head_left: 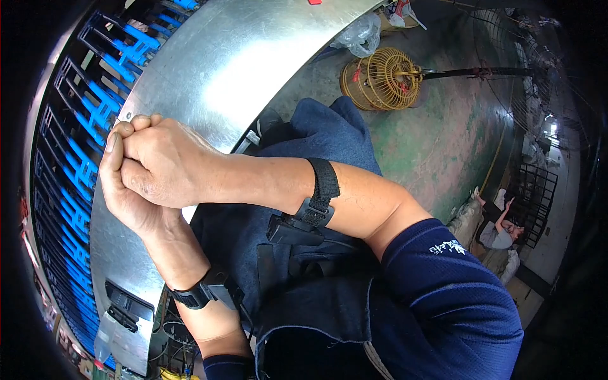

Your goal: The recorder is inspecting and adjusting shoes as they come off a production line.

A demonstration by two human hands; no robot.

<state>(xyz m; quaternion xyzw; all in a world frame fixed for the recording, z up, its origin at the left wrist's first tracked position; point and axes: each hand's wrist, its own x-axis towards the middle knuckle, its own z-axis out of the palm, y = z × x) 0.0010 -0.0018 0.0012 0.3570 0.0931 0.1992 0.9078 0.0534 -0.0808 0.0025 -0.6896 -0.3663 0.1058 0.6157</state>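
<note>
My right hand (166,161) and my left hand (130,199) are clasped together over the left part of a shiny metal worktop (183,82). The left fingers wrap around the right hand, and several fingertips show along the far edge of the clasp. Part of the right fingers is hidden inside. No tool or other object shows between the hands. A black strap (326,180) with a small box is fastened on the right forearm, and a similar strap (196,296) circles the left. Dark blue cloth covers my lap below the arms.
Along the left runs a rack (79,164) of black rods with blue sleeves. A black recessed fitting (130,310) sits at the worktop's near end. On the green floor to the right stand a round yellow cage (380,79) and a clear plastic bag (362,37). Another person (500,234) is at far right.
</note>
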